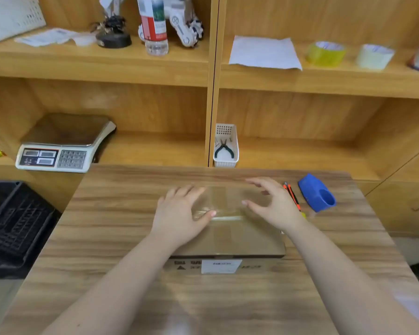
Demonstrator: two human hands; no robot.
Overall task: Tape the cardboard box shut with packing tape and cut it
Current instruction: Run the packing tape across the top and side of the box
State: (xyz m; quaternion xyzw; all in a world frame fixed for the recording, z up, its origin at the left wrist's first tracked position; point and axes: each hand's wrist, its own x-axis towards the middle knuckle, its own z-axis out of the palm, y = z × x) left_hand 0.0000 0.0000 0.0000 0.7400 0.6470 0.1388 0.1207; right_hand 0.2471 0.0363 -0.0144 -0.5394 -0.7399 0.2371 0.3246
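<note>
A flat brown cardboard box [240,240] lies in the middle of the wooden table, a white label on its near side. Clear tape [224,215] shines across its closed top. My left hand [179,213] rests flat on the box's left part, fingers spread, thumb on the tape. My right hand [273,204] hovers over the box's right part with fingers apart, holding nothing. A blue tape dispenser [316,195] and an orange utility knife [292,195] lie on the table just right of the box.
The wooden table [121,238] stands in front of wooden shelves. A weighing scale [63,146] and a white basket with pliers [226,147] sit behind it. Two tape rolls [325,53] and paper lie on the upper shelf. A black crate [15,218] is at left.
</note>
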